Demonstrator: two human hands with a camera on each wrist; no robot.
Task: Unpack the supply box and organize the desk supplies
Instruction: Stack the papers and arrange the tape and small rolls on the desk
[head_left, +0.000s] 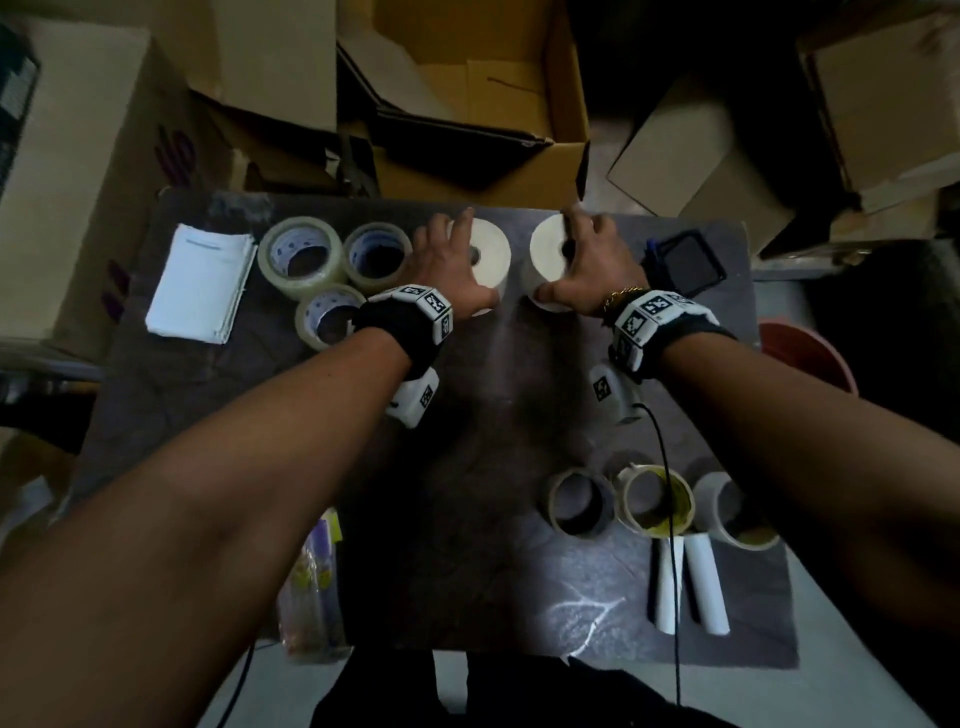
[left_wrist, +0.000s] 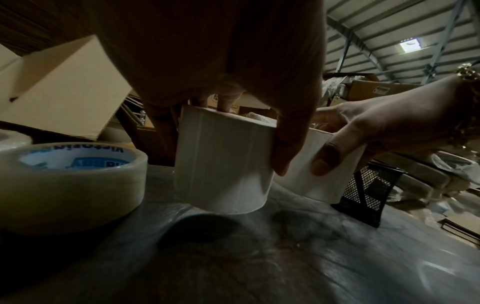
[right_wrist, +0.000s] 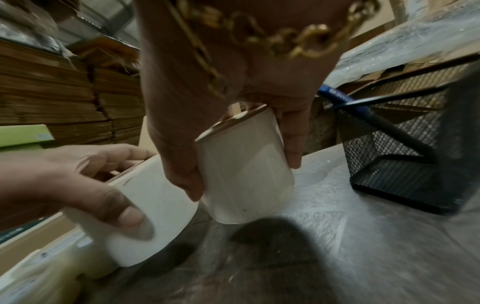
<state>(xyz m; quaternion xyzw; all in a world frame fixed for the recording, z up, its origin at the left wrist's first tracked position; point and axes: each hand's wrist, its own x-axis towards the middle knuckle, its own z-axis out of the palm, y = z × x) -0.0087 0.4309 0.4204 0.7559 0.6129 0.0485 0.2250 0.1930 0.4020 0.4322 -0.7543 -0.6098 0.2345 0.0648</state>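
Note:
Two white paper rolls are held just above the dark desk mat near its far edge. My left hand grips the left white roll from above, thumb on its near side. My right hand grips the right white roll the same way, a finger in its core. Both rolls hang tilted, their shadows on the mat beneath. The open supply box stands behind the desk.
Three clear tape rolls and a white paper stack lie at the far left. A black mesh pen holder stands right of my right hand. Several tape rolls and two white tubes sit front right. Cardboard boxes surround the desk.

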